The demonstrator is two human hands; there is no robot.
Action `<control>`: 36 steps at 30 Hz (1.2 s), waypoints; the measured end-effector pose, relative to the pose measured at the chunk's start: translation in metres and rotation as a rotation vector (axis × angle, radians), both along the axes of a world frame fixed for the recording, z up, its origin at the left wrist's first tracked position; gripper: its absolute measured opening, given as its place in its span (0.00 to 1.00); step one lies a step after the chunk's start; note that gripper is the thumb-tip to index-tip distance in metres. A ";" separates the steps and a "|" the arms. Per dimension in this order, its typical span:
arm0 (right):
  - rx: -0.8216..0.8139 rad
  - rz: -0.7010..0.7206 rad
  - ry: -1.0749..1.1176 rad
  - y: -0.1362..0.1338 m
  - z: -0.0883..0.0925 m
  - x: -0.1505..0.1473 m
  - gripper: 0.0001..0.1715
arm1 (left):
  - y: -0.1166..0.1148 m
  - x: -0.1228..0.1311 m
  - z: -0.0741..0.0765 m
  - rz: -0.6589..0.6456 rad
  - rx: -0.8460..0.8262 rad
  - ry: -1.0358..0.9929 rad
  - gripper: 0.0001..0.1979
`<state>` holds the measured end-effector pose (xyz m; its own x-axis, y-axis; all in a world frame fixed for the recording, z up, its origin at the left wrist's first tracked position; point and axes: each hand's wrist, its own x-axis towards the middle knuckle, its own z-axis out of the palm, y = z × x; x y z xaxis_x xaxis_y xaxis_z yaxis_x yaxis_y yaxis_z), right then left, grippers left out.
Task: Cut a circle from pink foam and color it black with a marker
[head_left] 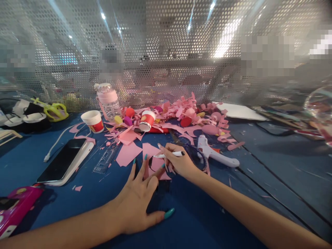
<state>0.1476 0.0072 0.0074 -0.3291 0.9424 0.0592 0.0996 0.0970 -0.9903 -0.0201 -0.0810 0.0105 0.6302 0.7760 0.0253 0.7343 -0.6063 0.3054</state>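
My right hand is closed round a white marker with a black end, its tip at a pink paper sheet on the blue tabletop. Dark curved marks show on that sheet beside the tip. My left hand lies spread, with fingertips on the sheet's left and lower part and the thumb stretched out to the right. Another pink paper piece lies left of the sheet. A clear plastic stencil ruler rests farther left. Just right of my right hand is a white glue gun with a cord.
Pink paper scraps are heaped at the back before a perforated metal screen. A paper cup, a tipped cup and a water bottle stand nearby. A phone lies left; a white board lies back right.
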 end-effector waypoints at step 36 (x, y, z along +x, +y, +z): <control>-0.067 0.133 -0.045 -0.002 0.004 0.004 0.24 | -0.002 0.003 -0.003 0.060 0.039 -0.008 0.39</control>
